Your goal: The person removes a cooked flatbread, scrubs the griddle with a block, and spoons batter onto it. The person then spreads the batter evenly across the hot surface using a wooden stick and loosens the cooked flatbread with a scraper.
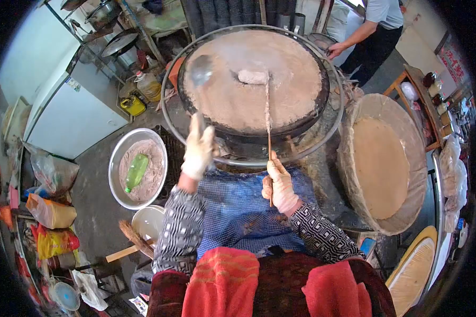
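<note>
My right hand, in a pale glove, is closed round a thin stick. The stick's far part is coated with batter and ends in a coated crosspiece on the large round griddle. A pale brownish layer covers most of the griddle, with steam above it. My left hand, gloved and smeared by motion, is at the griddle's near left edge. Beyond its fingers is a blurred metal ladle over the griddle's left side; the hand appears to grip it, though the handle is hard to make out.
A metal ring surrounds the griddle. A metal basin with a green bottle stands left; a large lined tub of brown batter stands right. Another person's hand is at the far right rim. A white bucket and brush are lower left.
</note>
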`<action>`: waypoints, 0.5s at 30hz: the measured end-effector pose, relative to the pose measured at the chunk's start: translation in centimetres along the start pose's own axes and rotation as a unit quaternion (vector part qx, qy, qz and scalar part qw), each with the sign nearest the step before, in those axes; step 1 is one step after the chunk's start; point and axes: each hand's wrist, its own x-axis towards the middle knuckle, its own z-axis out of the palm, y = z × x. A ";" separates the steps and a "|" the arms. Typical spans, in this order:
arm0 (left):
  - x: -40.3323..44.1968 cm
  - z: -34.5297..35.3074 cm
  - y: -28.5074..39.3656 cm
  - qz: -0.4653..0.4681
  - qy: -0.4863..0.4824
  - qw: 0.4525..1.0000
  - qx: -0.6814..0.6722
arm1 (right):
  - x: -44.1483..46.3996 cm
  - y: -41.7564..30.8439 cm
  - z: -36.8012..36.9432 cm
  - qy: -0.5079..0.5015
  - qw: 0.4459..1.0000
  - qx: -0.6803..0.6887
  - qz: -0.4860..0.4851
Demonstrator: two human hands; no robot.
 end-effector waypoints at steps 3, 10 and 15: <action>5.3 4.5 -3.8 -0.008 -0.039 0.996 0.081 | 0.1 -0.3 -0.1 -0.005 1.000 0.000 0.008; 3.2 10.0 -1.7 -0.167 -0.037 0.984 -0.046 | 1.5 -0.2 0.2 -0.128 0.992 0.018 0.005; 3.1 9.3 0.8 -0.119 -0.074 0.963 -0.231 | 0.6 -3.7 1.5 -0.105 0.975 -0.190 -0.043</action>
